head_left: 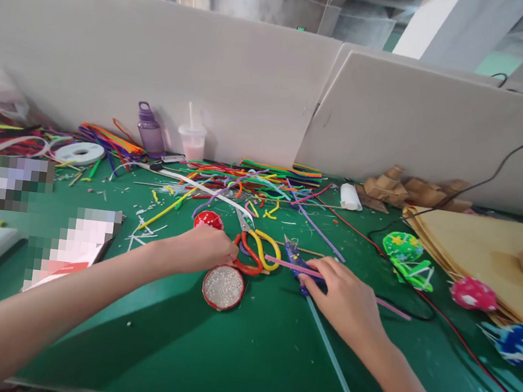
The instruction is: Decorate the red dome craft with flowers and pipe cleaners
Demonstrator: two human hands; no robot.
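Observation:
My left hand is closed, its fingertips hidden, beside the orange and yellow handles of a pair of scissors. A red dome with white dots shows just behind its knuckles. Below the hand sits a round, red-rimmed dish of small white beads. My right hand has its thumb and fingers closed around a blue glue gun, whose nozzle points away from me. A translucent glue stick sticks out of the gun's back. Across the gun and under my right fingers runs a pink pipe cleaner.
Heaped pipe cleaners lie at the back, near a purple bottle and a lidded cup. To the right are a green fuzzy piece, a pink ball, brown paper and a red cable.

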